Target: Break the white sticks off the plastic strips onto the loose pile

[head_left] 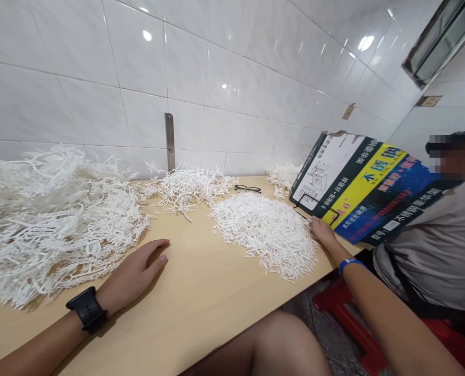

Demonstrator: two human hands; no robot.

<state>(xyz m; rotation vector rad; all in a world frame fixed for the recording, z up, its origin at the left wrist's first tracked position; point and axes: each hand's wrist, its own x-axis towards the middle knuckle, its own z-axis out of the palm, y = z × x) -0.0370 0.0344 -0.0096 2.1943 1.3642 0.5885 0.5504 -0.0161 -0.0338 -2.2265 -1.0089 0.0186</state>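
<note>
My left hand [138, 271] rests on the wooden table with thumb and fingers apart, holding nothing. It lies just right of a large heap of long, tangled white strands [71, 224]. At the right edge of a flat pile of short white pieces [265, 230], my right hand [323, 232] is closed on what looks like a pair of black-framed eyeglasses [309, 197]. Their thin frame shows against the printed box, partly hidden by the hand. Another pair of black glasses [248, 188] lies on the table behind the short pieces.
A printed cardboard box [357, 183] leans at the right, beside a seated person in a grey shirt [436, 250]. More white strands [193, 185] lie along the tiled wall [236, 78], near a metal bracket [170, 141]. A red stool [349, 324] stands below the table edge.
</note>
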